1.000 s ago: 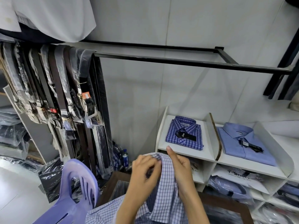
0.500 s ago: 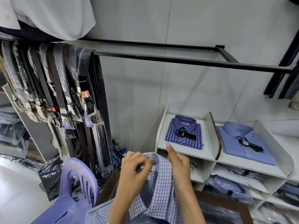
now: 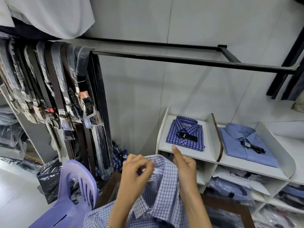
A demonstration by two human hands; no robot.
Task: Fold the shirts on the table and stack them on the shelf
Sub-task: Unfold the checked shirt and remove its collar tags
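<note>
Below the white shelf (image 3: pixel 185 153) edge, both hands, left hand (image 3: pixel 136 176) and right hand (image 3: pixel 185 170), grip the checked shirt (image 3: pixel 162 195) collar.

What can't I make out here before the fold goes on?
- Head view: the lower body and sleeves of the light blue-and-white checked shirt are cut off by the bottom edge.
- The dark brown table is mostly covered by that shirt and both forearms.
- The collar button area is hidden behind the left hand; the right hand covers the collar's right side.
</note>
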